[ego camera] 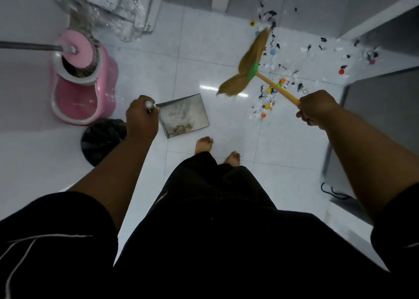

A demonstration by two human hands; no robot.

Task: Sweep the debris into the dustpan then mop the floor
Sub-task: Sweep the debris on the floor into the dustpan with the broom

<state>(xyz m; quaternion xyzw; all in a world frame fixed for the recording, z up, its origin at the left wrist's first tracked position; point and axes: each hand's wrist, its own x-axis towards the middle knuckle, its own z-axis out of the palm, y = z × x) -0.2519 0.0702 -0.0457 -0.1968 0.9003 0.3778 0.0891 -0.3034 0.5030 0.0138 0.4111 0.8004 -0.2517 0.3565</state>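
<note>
My left hand (141, 116) grips the upright handle of a grey metal dustpan (184, 115) that stands on the white tile floor, with some dirt in its near corner. My right hand (317, 108) grips the yellow handle of a straw broom (247, 65) with a green collar; its bristles hang above the floor, blurred. Debris (274, 87) of paper scraps, black bits and coloured bottle caps lies scattered to the right of the broom and toward the far wall. A pink mop bucket (84, 90) holds the mop head (77, 49) at the left.
A black-lined bin (102, 139) stands beside my left wrist. Plastic-wrapped items (106, 3) lean at the back left. Grey furniture (383, 108) borders the right side, with a black cable (333, 191) near its foot. My bare feet (217, 151) stand just behind the dustpan.
</note>
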